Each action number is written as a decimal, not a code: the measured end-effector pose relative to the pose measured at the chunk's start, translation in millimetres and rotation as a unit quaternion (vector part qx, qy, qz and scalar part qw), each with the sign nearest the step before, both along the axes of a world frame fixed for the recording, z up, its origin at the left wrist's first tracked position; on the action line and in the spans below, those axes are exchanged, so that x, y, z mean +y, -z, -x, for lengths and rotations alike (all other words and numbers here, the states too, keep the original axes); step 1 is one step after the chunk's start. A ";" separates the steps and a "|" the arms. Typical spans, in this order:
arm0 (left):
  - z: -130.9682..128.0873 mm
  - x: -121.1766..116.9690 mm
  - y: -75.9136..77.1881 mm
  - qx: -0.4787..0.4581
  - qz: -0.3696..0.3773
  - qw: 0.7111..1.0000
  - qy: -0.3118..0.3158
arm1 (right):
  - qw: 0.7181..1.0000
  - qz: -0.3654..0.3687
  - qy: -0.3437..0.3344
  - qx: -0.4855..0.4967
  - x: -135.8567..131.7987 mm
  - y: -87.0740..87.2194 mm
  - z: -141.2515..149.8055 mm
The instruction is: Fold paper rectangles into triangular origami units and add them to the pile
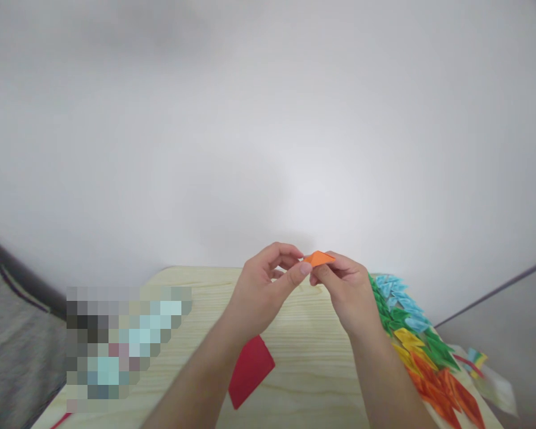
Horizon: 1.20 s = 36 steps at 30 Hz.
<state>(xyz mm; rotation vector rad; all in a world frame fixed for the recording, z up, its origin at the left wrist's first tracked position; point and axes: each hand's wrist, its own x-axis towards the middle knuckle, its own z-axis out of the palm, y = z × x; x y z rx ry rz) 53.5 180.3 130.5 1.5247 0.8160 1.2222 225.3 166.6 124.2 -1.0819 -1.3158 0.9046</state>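
Note:
Between my two hands, above the far part of the table, is a small folded piece of orange paper (320,258) with a raised peak. My left hand (272,280) pinches its left end between thumb and fingers. On the other side, my right hand (346,286) grips the lower right edge, thumb underneath and fingers partly hidden behind the paper. Below my left forearm lies a red paper (254,372) on the table, part of it covered by the arm.
The pale wood-grain table (312,369) stands against a white wall (268,131). Along its right side lie several folded paper pieces: light blue (395,292), green (386,313), yellow (408,338) and orange (446,387). A clear plastic bag (495,384) hangs beyond. Blurred blocks hide something at left.

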 end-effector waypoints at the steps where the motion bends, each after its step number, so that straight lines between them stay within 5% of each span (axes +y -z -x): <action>1: 0.2 0.1 -0.6 -0.014 0.006 1.000 0.010 | 1.000 -0.003 0.000 -0.008 -0.9 -1.5 0.9; 11: 4.4 -0.3 -2.5 0.005 -0.024 0.999 -0.032 | 0.995 0.025 -0.098 0.026 -6.0 -8.3 -15.4; 36: 13.3 -8.1 -17.0 0.117 -0.125 0.982 -0.084 | 0.998 -0.014 -0.065 -0.021 -14.0 -14.0 -8.7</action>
